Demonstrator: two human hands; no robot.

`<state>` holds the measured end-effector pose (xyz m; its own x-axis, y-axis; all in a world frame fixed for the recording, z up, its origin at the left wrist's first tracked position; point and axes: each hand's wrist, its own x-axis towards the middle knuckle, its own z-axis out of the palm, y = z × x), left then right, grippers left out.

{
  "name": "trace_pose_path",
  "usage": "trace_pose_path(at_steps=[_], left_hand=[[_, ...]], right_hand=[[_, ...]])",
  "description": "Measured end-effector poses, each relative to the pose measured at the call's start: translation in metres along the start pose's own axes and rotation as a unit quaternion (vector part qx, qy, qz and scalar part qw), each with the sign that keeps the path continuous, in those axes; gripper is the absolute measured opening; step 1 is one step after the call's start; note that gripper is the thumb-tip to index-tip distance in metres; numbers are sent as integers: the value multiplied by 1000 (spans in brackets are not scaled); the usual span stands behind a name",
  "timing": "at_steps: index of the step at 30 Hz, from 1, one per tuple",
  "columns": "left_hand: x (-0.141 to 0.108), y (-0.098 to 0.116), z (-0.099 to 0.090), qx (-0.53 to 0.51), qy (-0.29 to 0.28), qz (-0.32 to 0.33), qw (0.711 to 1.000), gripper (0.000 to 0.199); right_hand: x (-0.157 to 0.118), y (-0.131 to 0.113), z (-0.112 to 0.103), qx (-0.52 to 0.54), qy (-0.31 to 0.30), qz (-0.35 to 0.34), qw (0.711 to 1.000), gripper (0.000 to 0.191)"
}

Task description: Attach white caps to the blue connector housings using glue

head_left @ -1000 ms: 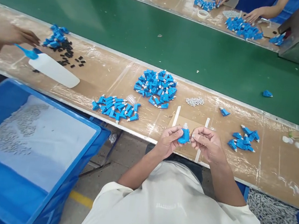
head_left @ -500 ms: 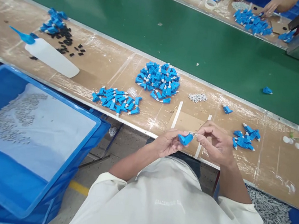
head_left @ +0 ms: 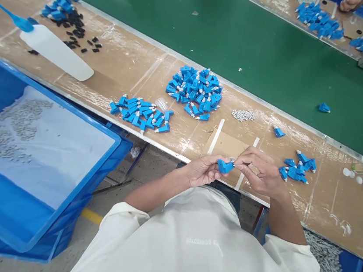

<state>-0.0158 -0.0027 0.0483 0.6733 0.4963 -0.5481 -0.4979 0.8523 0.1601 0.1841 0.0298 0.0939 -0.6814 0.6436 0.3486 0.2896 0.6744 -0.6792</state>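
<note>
Between the thumb and fingers of my left hand (head_left: pixel 203 170) is a small blue plastic part (head_left: pixel 225 166), held over the front edge of the bench. My right hand (head_left: pixel 258 168) is pinched at the right end of this part; whatever lies between its fingertips is too small to make out. Under and behind the hands lies a piece of cardboard (head_left: pixel 228 145) with white tape strips. Beyond it sits a little pile of small whitish pieces (head_left: pixel 243 115). A few more blue parts (head_left: pixel 297 171) rest to the right of my right hand.
Blue parts form a large heap (head_left: pixel 195 89) and a smaller one (head_left: pixel 141 114) on the bench. A white bottle with blue nozzle (head_left: pixel 56 51) lies left, near black pieces (head_left: pixel 78 30). A blue bin (head_left: pixel 109 147) stands front left. Across the green belt (head_left: pixel 220 39), a co-worker's hand (head_left: pixel 349 4) shows.
My right fingertips have moved closer against the end of the blue part, which has turned slightly in my left hand. The view has shifted a little. One co-worker's hand has withdrawn from the blue heap.
</note>
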Motion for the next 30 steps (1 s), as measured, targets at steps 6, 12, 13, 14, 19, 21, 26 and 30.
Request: trace_pose_path(at_steps=[6, 12, 13, 14, 19, 21, 26, 30], left_hand=[[0, 3, 6, 0, 44, 4, 999, 19], [2, 2, 4, 26, 57, 28, 998, 19], [1, 1, 4, 39, 53, 47, 997, 17], [0, 0, 3, 57, 45, 69, 995, 16], [-9, -3, 5, 148, -12, 182, 972, 44], [-10, -4, 7, 160, -13, 202, 966, 49], [-6, -8, 8, 177, 0, 201, 963, 54], [-4, -12, 5, 181, 1, 215, 960, 52]], right_hand=[[-2, 1, -1, -101, -22, -73, 992, 17], [-4, 1, 0, -109, -5, -81, 991, 20], [-6, 1, -2, -86, 16, -66, 994, 17], [-7, 0, -3, -59, 48, -41, 996, 12], [-21, -4, 1, 154, 179, 204, 950, 18], [-25, -4, 12, 275, 141, 274, 911, 34], [-24, 0, 46, 451, 119, 288, 836, 46], [-23, -3, 62, 467, 176, 276, 822, 37]])
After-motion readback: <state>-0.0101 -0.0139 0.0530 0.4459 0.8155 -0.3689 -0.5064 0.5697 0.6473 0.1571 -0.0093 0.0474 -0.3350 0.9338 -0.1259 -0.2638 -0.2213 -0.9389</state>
